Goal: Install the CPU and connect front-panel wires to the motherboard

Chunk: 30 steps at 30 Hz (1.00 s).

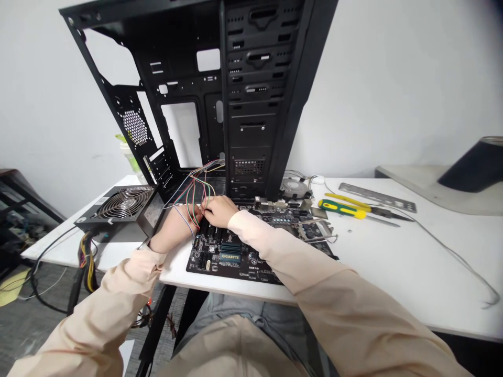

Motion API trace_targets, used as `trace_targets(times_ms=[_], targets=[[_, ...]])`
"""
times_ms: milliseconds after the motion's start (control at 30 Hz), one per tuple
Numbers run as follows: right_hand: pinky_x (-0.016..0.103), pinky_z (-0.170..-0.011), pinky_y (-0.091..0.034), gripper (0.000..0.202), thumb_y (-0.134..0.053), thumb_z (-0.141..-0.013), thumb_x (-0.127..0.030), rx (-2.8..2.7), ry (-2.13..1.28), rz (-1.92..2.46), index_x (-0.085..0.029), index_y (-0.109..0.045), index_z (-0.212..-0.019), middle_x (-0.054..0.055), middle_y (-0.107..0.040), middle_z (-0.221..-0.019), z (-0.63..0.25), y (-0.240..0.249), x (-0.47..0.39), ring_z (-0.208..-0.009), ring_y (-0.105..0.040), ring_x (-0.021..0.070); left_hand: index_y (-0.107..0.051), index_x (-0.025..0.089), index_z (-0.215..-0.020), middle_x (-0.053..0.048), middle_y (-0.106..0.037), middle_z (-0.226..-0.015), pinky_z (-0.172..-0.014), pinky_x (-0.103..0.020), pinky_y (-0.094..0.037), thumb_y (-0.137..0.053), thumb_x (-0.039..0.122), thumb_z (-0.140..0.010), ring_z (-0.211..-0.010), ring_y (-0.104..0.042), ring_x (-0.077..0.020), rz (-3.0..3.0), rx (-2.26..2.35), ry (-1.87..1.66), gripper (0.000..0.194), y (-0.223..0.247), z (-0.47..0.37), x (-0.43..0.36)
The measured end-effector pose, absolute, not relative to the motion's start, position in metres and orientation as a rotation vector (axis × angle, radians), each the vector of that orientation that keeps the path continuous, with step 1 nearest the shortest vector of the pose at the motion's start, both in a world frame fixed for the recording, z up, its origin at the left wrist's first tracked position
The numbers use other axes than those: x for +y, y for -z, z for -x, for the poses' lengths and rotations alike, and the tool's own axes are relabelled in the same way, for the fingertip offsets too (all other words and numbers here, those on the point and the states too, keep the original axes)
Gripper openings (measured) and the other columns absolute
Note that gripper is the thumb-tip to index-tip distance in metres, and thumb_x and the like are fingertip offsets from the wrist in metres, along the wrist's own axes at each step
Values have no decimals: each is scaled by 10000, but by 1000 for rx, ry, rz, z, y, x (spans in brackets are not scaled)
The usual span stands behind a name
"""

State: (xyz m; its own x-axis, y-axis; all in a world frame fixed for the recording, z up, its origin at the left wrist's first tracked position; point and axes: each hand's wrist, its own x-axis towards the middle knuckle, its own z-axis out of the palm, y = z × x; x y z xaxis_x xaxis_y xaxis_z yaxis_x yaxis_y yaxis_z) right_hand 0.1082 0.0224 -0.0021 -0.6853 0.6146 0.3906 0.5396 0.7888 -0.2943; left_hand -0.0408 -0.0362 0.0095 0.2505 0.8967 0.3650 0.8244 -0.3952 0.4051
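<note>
We've thin wires (191, 196) pinched in R hand (220, 211); L hand (181, 225) touches them, can't tell its grip; board (220, 267) & power box (152, 213) sit outside case (251, 118); wiring looks part-done.

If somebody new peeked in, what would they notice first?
Probably the tall black metal computer case, towering at the back of the white table. Next might come the person's bare left hand and right hand, meeting among thin coloured wires by the flat black motherboard. The yellow-and-green screwdriver lying to the right also stands out.
</note>
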Motion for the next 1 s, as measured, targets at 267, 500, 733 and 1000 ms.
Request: trace_targets(times_ms=[267,500,733,1000], targets=[[296,-808,-445,233,-475,-808,-167,-2401,-234,945,-184,-685,-906,50,-685,-1033,-109,-1,20,-917,-628,193,-581,160,-726,-33,-624,-646,-574,-244,-366,-436,222,-817,-572,-508,-138,-2382,1680,-855,183,-11,40,-39],[278,-815,-462,156,-547,-751,-139,-2306,-367,853,-178,-697,-761,42,-706,-909,-107,4,28,-883,-640,175,-562,171,-683,-17,-623,-610,-550,-235,-367,-454,249,-796,-554,-522,-137,-2340,1756,-842,175,-11,43,-37],[215,-685,-485,139,-564,-644,-49,-2096,-521,791,-154,-650,-677,18,-675,-757,-106,5,33,-670,-617,111,-568,179,-644,-33,-604,-559,-513,-257,-309,-490,280,-762,-506,-492,-149,-2266,1925,-844,174,-17,46,-41],[228,-638,-441,189,-464,-571,-66,-1696,-503,876,-207,-422,-689,-38,-482,-667,-111,-7,28,-601,-485,100,-582,168,-619,-55,-623,-557,-518,-266,-318,-504,235,-729,-508,-511,-160,-2189,1903,-807,150,-18,47,-43]])
